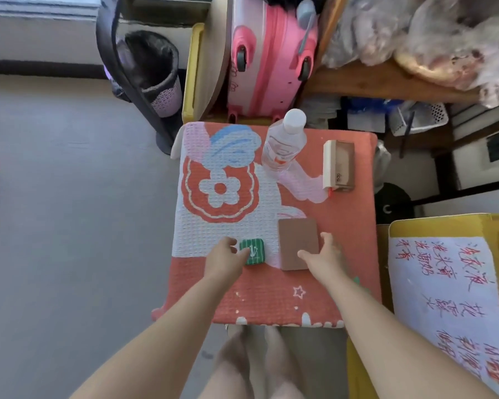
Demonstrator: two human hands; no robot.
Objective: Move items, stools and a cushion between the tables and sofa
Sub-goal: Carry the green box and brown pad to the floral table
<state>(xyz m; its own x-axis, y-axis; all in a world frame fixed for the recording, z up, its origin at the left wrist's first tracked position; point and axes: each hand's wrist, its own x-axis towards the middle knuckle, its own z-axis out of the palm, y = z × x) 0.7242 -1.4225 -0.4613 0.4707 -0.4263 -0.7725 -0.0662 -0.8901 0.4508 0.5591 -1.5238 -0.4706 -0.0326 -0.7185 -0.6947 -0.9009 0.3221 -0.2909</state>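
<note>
Your left hand (228,254) has its fingers (233,242) curled round the left side of the green tin (254,251), thumb on its near-left corner, so it pinches the tin. Your right hand (324,253) grips the brown flat box (297,240), thumb lying on its top face and fingers wrapped over its right edge.

The tin bears a white crown-like logo with a line of print below it that is too small to read. It is almost square and sits slightly turned, near the tabletop's near edge. The brown box is plain, and its long axis runs from the near edge toward the far edge, just right of the tin.

Both lie on the coral flower-print cloth (213,180) that covers the tabletop. The cloth's left half and the near strip beneath your wrists offer bare room.

At the far edge stands a clear bottle (283,142), its label blurred. By the far right corner lies a brown-and-white carton (339,167), long axis near-to-far, its dark print unreadable.

Grey floor (69,197) opens to the left. A pink suitcase (268,61) crowds the far edge. Just beside the near right corner, a yellow box (415,226) carries a sheet (444,283) of red handwritten Chinese characters.
</note>
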